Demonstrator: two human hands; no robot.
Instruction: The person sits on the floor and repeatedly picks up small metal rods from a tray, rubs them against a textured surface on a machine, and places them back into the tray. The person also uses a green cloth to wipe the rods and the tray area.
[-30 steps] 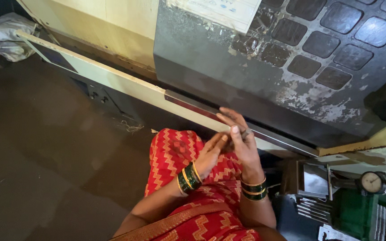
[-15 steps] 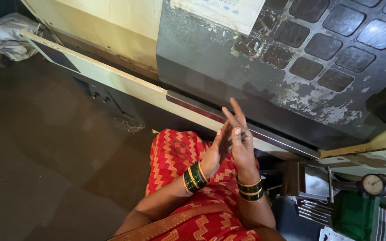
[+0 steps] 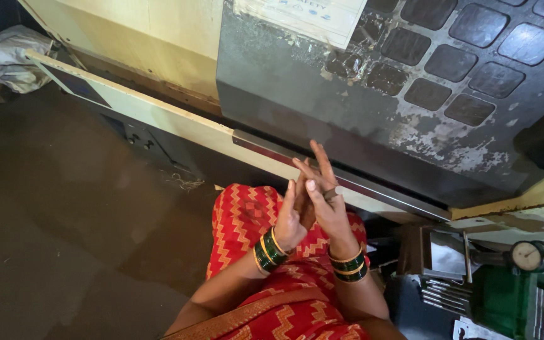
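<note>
Small dark piece [image 3: 330,194] sits pinched at the fingers [image 3: 320,165] of our right hand [image 3: 327,204], held in the air just in front of the grey machine door [image 3: 322,94]; we cannot tell what it is. Since a second ago our palms have drawn closer, and the left hand [image 3: 292,217] now presses edge-on against the right. Our right fingers stretch up and slightly spread, two long ones pointing at the metal rail [image 3: 373,187]. Left fingers lie together, lightly curled, holding nothing of their own. Both wrists, in green and gold bangles [image 3: 269,250], rise from our lap over the red zigzag sari [image 3: 247,217].
</note>
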